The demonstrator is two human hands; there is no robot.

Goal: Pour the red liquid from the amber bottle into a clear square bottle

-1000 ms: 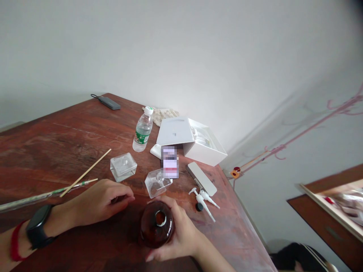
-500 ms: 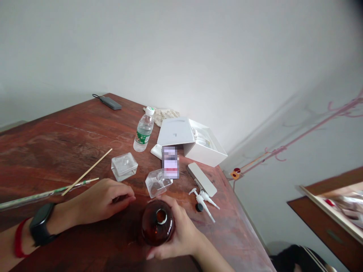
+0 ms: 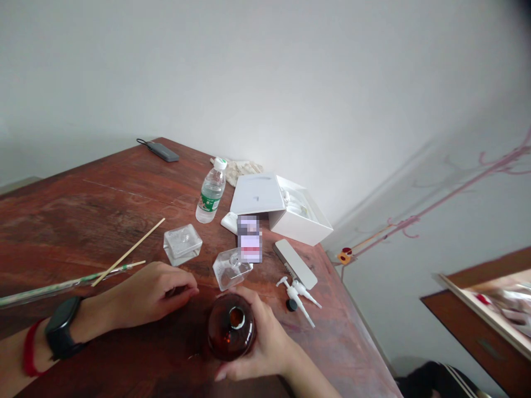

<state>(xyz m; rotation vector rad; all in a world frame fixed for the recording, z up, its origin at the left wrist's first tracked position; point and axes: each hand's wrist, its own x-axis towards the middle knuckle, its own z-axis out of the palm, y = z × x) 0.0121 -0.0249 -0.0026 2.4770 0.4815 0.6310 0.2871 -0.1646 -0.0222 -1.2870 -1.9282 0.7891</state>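
Observation:
My right hand [image 3: 263, 342] wraps around a dark amber bottle [image 3: 226, 340] that stands upright on the wooden table. Its mouth is open, without a cap. My left hand [image 3: 161, 293] rests on the table to the left of the bottle, fingers curled in and thumb against the fingertips; nothing shows in it. Just beyond the hands are a clear, square-sided bottle [image 3: 182, 244] lying down and another clear bottle [image 3: 231, 271]. To the right of the amber bottle lie white pump heads [image 3: 305, 304] and a small black cap [image 3: 291, 304].
Thin wooden sticks [image 3: 128, 251], one wrapped, lie on the left. Farther back stand a water bottle [image 3: 211, 193] and a white box [image 3: 301, 226]. A phone [image 3: 249, 243] and a pale slim case [image 3: 295, 264] are nearby. A dark grey device [image 3: 163, 151] lies near the far corner.
Almost nothing differs. Both hands and the amber bottle keep their places; the view has shifted very slightly.

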